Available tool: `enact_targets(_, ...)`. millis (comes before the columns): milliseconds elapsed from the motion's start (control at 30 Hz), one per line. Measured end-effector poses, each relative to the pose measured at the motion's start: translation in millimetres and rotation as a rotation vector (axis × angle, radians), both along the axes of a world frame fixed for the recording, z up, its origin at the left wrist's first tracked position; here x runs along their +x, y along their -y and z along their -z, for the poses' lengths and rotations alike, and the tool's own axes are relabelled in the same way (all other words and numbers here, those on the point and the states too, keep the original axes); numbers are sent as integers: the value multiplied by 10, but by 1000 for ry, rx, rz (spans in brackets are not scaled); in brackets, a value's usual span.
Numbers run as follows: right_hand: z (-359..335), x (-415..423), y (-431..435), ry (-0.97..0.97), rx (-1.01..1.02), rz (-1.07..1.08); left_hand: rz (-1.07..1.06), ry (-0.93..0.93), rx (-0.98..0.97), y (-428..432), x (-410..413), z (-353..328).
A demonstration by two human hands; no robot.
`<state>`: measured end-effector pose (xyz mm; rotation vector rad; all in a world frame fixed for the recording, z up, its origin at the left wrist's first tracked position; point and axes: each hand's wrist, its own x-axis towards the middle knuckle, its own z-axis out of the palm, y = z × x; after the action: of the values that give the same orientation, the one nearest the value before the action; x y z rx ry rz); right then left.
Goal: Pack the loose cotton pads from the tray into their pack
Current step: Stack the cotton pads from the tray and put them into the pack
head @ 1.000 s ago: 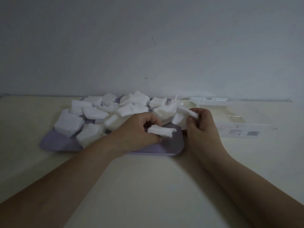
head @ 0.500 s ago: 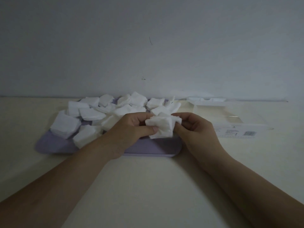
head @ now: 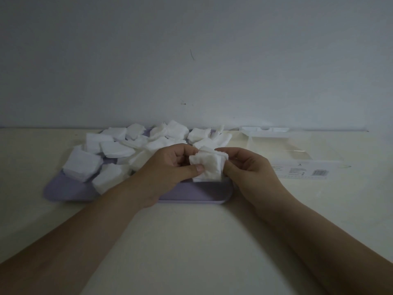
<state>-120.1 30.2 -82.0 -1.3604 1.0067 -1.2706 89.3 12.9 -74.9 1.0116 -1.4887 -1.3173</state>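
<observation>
A lilac tray (head: 191,193) lies on the table with several loose white cotton pads (head: 110,149) heaped over its left and back. Above the tray's right half, both hands hold a small stack of cotton pads (head: 209,167) between them. My left hand (head: 168,169) pinches the stack with its thumb on the front face. My right hand (head: 248,167) grips the stack's right edge with curled fingers. The clear plastic pack (head: 297,160) lies flat to the right of the tray, with a printed label and barcode at its near edge.
The cream table (head: 191,241) runs up to a plain grey wall (head: 191,60) just behind the tray and the pack. Both forearms reach in from the bottom corners across the table's front.
Each hand held its own pads a second ago. They have come together, and the pads now form one stack held upright between both hands.
</observation>
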Motion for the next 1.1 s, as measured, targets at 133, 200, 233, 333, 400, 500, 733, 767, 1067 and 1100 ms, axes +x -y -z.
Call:
enact_targets(133, -20, 13, 4, 134, 84, -29, -39, 1, -2, -21, -21, -33)
enact_targets(200, -36, 0, -1, 168, 113, -57, -61, 10, -13, -27, -31, -36)
enact_targets(233, -39, -3, -4, 153, 107, -49, -76, 18, -24, -30, -36, -38)
enact_targets(333, -10, -6, 4, 99, 68, -5, -129, 33, -55, -38, -53, -26)
enact_targets(400, 10, -9, 24, 111, 75, 19, -154, 36, -79, -44, -64, -20)
enact_targets(500, 12, -1, 27, 114, 77, 37, -165, 35, -80, -53, -70, -30)
enact_targets(733, 32, -8, 55, 138, 87, 164, -209, -45, -32, -11, -2, -30)
enact_targets(767, 38, -18, 67, 107, 68, 203, -208, -64, -20, -4, 13, -43)
enact_targets(1067, 22, 27, 6, -152, -73, 120, -36, -49, -84, -74, -14, -66)
enact_targets(1100, 18, 29, -3, -157, -74, 97, -49, -53, -86, -69, -9, -61)
